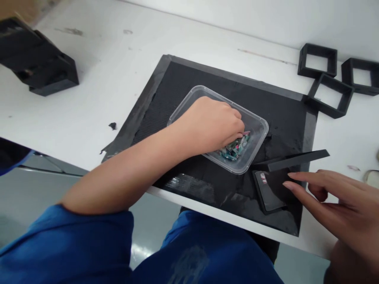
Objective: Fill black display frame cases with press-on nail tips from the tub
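Note:
My left hand [217, 124] reaches into a clear plastic container [260, 138], its fingers curled down and the fingertips hidden. Under and beside them lies a pile of small shiny pieces [233, 150], green, clear and reddish. At the right, my right hand [334, 197] has its thumb and index finger in a narrow pinch at a tilted black lid-like piece [299, 159]. That piece leans up over a shallow black case [272, 195], which has a few small pale and reddish bits at its upper left corner. Exactly where the fingertips touch is hard to make out.
A black ribbed mat [183, 75] with taped edges lies under the container and case. Several black square frames, one of them nearest the mat [331, 94], sit at the upper right. Stacked black boxes [50, 63] stand at the left. A black scrap [112, 126] lies on the white table [97, 90].

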Tool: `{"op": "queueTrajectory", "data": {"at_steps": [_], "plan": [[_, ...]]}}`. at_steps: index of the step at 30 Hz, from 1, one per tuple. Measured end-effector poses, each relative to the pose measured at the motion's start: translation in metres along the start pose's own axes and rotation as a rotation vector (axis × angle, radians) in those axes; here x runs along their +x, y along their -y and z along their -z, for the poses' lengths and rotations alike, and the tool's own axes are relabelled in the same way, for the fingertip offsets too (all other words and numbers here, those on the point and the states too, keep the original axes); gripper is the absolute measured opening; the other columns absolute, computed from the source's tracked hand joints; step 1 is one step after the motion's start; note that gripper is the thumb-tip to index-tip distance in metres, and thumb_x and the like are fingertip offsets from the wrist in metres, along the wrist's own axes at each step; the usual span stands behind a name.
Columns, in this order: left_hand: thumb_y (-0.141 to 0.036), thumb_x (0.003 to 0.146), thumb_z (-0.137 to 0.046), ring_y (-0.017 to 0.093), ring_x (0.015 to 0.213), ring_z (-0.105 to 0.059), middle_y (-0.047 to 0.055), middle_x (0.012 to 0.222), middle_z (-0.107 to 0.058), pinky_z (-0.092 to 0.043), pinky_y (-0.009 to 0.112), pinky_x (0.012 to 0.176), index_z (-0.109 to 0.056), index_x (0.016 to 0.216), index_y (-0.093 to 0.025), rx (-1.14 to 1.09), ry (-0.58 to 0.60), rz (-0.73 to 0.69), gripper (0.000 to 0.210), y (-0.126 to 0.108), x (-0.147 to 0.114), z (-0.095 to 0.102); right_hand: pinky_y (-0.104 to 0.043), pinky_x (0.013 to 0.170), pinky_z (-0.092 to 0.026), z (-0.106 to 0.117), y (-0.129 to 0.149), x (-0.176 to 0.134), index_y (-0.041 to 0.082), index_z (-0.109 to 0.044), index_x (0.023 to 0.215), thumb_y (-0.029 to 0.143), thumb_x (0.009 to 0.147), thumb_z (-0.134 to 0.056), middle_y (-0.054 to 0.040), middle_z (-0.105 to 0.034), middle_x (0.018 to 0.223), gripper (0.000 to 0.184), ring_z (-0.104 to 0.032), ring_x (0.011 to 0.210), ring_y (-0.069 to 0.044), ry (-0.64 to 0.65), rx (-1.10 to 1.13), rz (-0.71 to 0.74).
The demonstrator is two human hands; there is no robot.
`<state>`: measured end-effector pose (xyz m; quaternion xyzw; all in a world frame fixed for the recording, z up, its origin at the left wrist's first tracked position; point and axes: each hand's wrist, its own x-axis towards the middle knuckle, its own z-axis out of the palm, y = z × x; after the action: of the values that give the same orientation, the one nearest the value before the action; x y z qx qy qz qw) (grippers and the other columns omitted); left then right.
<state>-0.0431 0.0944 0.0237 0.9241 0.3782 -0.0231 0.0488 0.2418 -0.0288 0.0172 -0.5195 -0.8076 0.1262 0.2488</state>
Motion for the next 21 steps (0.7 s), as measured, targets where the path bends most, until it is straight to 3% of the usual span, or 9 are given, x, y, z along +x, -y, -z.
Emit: {"op": "queueTrajectory", "data": {"at_steps": [5, 10, 14, 18, 21], "plan": [[-0.043, 0.101, -0.060, 0.018, 0.087, -0.074, 0.000, 0.092, -0.082, -0.024, 0.029, 0.060, -0.083, 0.092, -0.024, -0.226, -0.191, 0.019, 0.031, 0.002, -0.017, 0.008, -0.029, 0.048, -0.039, -0.002, -0.003, -0.002, 0.031, -0.075, 0.108, 0.032, 0.101, -0.074, 0.0067, -0.053, 0.062, 0.006, -0.048, 0.048, -0.010, 0.018, 0.004, 0.025], [-0.029, 0.091, -0.064, 0.011, 0.065, -0.061, -0.003, 0.076, -0.074, -0.033, 0.026, 0.058, -0.069, 0.082, -0.020, -0.580, -0.128, 0.047, 0.014, -0.007, -0.024, 0.023, -0.029, 0.050, -0.040, -0.003, -0.005, -0.002, 0.030, -0.074, 0.109, 0.030, 0.101, -0.073, 0.0066, -0.054, 0.063, 0.008, -0.048, 0.049, -0.009, 0.020, 0.008, 0.046], [-0.026, 0.087, -0.061, 0.008, 0.059, -0.050, -0.005, 0.067, -0.063, -0.037, 0.024, 0.057, -0.058, 0.077, -0.020, -0.766, -0.139, 0.071, 0.012, -0.002, -0.020, 0.021, -0.028, 0.050, -0.042, -0.004, -0.007, -0.002, 0.029, -0.074, 0.111, 0.031, 0.102, -0.073, 0.0066, -0.058, 0.065, 0.009, -0.050, 0.049, -0.009, 0.016, 0.010, 0.057], [-0.023, 0.086, -0.061, 0.007, 0.059, -0.050, -0.005, 0.067, -0.059, -0.040, 0.021, 0.055, -0.055, 0.079, -0.020, -0.929, -0.159, 0.040, 0.010, 0.004, -0.018, 0.016, -0.027, 0.050, -0.043, -0.007, -0.012, -0.003, 0.030, -0.075, 0.111, 0.034, 0.102, -0.074, 0.0065, -0.057, 0.065, 0.011, -0.049, 0.050, -0.009, 0.010, 0.021, 0.041], [-0.020, 0.084, -0.064, 0.008, 0.060, -0.053, -0.005, 0.068, -0.061, -0.042, 0.019, 0.053, -0.056, 0.081, -0.021, -1.017, -0.111, 0.044, 0.009, 0.002, -0.019, 0.014, -0.028, 0.049, -0.043, -0.009, -0.015, -0.003, 0.031, -0.076, 0.111, 0.037, 0.101, -0.074, 0.0062, -0.056, 0.065, 0.011, -0.049, 0.050, -0.010, 0.010, 0.028, 0.017]]}}
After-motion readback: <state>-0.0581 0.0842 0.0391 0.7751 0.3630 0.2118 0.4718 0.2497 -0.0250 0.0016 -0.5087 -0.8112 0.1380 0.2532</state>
